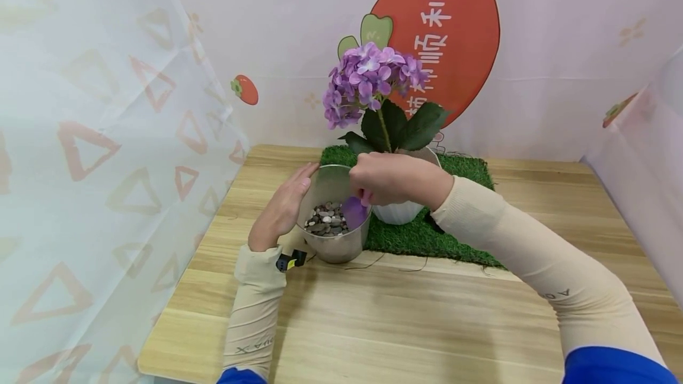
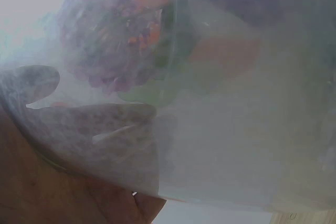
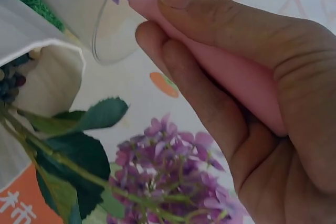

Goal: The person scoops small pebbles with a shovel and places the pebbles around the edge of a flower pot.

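A clear plastic bucket (image 1: 338, 249) holds grey, brown and white pebbles (image 1: 325, 221). My left hand (image 1: 283, 209) rests against its left side with the fingers extended; in the left wrist view the cloudy wall (image 2: 220, 150) fills most of the picture. My right hand (image 1: 402, 176) grips the pink handle (image 3: 226, 72) of a small toy shovel. Its purple blade (image 1: 354, 212) is inside the bucket, near the right wall by the pebbles. Just right of the bucket stands a white pot (image 1: 400, 213) with a purple hydrangea (image 1: 373, 76), partly hidden by my right hand.
Under the pot lies a green artificial grass mat (image 1: 411, 242) on the wooden table (image 1: 405, 325). A printed cloth (image 1: 544, 76) hangs behind the table, and another drapes down the left side. Small dark stones (image 3: 13, 82) show inside the pot.
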